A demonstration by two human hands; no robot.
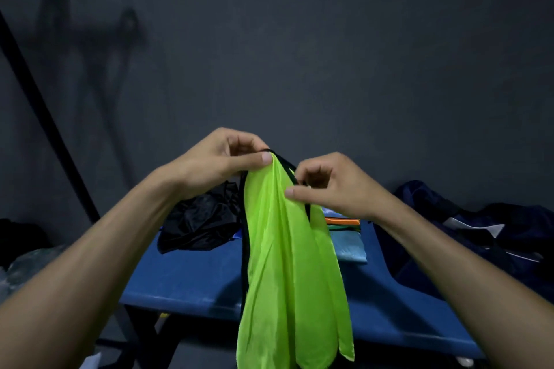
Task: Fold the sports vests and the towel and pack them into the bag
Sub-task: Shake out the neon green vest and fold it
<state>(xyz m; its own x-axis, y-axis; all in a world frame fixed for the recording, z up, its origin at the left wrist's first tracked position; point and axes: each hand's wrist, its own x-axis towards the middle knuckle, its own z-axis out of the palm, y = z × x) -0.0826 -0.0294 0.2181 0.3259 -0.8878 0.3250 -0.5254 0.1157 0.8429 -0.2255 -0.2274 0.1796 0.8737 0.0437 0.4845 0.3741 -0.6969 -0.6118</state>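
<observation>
A neon green sports vest [287,263] with black trim hangs in the air above the blue table [192,284]. My left hand [221,159] pinches its top edge between thumb and fingers. My right hand [326,186] pinches the vest a little lower, at the right strap. Behind the vest lie a crumpled black garment [201,222] and a folded stack with orange and green edges [344,223] on a light blue towel [349,249]. A dark navy bag [467,237] sits on the table's right end.
A dark grey wall stands right behind the table. A black pole [45,117] leans at the left. Crumpled clear plastic [27,269] and a dark object [21,234] lie at the lower left. The table's dark legs [135,329] show below its front edge.
</observation>
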